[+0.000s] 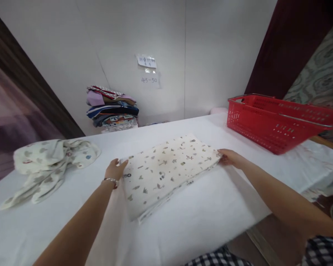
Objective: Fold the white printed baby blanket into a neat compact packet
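Observation:
A folded cream cloth [166, 166] with small grey-brown prints lies in front of me on the white-covered table [199, 218]. At its left edge, my left hand [116, 170], with a bracelet on the wrist, pinches the fabric near the back corner. My right hand [229, 158] has its fingers closed on the right end of the same cloth, some fingertips hidden beneath it. Several layers show along the cloth's near edge.
To the left lies a crumpled white blanket [48, 162] with printed patches. A stack of folded fabrics [112, 109] stands at the back by the wall [211, 48], below taped paper labels [150, 79]. A red plastic basket [266, 123] sits at the right rear.

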Demonstrator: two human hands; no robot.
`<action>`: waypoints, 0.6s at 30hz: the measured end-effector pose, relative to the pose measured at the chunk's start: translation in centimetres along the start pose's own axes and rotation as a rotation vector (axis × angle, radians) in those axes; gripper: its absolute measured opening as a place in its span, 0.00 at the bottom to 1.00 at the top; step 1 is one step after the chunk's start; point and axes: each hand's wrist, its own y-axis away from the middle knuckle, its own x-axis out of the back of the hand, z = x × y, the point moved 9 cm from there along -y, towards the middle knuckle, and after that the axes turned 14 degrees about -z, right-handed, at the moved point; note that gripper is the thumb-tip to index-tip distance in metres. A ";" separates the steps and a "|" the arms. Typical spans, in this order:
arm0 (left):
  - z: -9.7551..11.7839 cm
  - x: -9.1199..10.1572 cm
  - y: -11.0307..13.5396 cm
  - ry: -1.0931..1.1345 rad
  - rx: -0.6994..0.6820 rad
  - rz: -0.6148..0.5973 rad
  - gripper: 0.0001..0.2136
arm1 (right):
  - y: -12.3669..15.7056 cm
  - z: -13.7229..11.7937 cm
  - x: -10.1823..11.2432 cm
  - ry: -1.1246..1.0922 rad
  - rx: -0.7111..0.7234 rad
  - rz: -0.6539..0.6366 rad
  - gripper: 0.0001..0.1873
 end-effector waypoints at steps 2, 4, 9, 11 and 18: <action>-0.8 -0.1 2.4 -0.007 -0.005 -0.036 0.32 | 0.5 0.0 0.2 -0.030 0.011 0.033 0.19; -1.6 -0.6 5.2 0.021 -0.040 -0.099 0.29 | 0.8 -0.1 0.5 -0.043 0.043 0.091 0.22; -2.5 -2.1 13.0 0.072 -0.155 -0.184 0.24 | 1.5 -0.8 1.9 0.285 0.069 0.318 0.23; -3.0 -2.6 15.4 0.124 -0.170 -0.176 0.22 | 1.7 -1.3 2.1 0.563 0.029 0.372 0.24; -4.5 -4.4 19.5 0.386 -0.032 -0.210 0.21 | 4.3 -5.7 -8.0 1.095 0.586 0.354 0.17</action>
